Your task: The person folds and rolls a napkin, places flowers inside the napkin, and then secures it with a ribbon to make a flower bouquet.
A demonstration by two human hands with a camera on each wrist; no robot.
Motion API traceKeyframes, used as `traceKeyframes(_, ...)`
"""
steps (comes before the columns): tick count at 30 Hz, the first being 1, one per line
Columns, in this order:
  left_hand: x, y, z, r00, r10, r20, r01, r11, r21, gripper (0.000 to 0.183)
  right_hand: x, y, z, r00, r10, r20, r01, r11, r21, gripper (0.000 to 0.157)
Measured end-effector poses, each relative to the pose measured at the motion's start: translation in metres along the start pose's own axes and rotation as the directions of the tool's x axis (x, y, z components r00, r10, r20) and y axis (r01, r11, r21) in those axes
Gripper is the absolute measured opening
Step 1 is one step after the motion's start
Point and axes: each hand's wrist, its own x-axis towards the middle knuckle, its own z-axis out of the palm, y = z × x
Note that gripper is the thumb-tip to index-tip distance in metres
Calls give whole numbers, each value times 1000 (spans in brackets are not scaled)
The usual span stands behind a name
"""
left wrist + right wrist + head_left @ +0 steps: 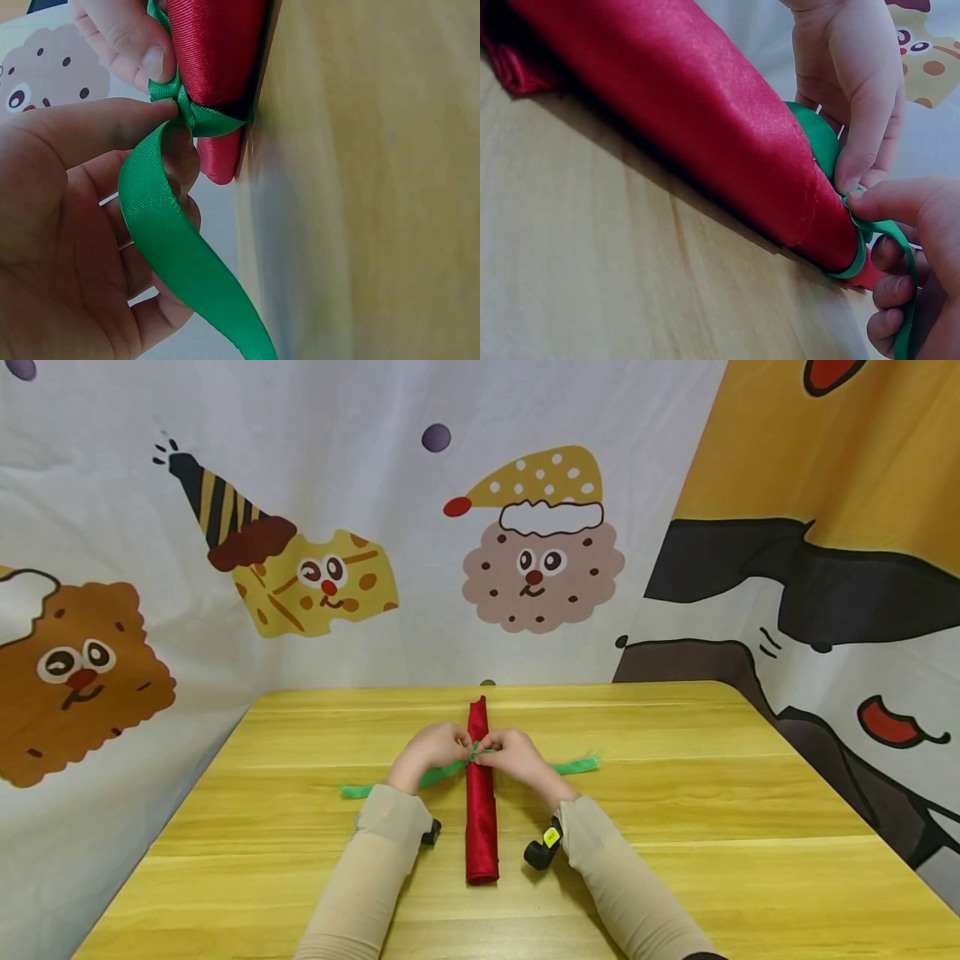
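Observation:
A roll of shiny red cloth [482, 827] lies lengthwise on the table, pointing away from me. Green ribbon [169, 225] wraps around it, cinched tight, with a crossing or knot on top. My left hand [435, 752] pinches the ribbon close to that knot between thumb and forefinger. From the other side my right hand [517, 755] pinches the ribbon too, its fingertips almost meeting the left ones. One ribbon tail runs out to the left past the left wrist, and the other tail [577, 766] shows beyond the right wrist. Fingers partly hide the knot.
The wooden table [675, 827] spreads out on both sides of the roll. Behind it hangs a white cloth [420, 527] printed with cartoon biscuits and cheese. A black wrist camera [542, 852] sits beneath the right forearm.

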Motion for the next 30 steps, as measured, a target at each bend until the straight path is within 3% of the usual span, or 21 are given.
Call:
traceKeyframes(7, -2, -5, -1, 1000, 16, -11, -17, 995, -94, 12, 0, 0, 0, 1000, -12, -1, 12, 1000, -2, 4)
traceKeyframes(16, -7, -4, -4, 997, -26, 75, 47, 954, -296, 13, 0, 0, 2, 1000, -7, -10, 7, 1000, -21, 5)
traceKeyframes(30, -1, -5, 2, 999, -45, 25, 50, 977, -209, 15, 0, 1, -1, 1000, -15, -9, 15, 1000, -15, 4)
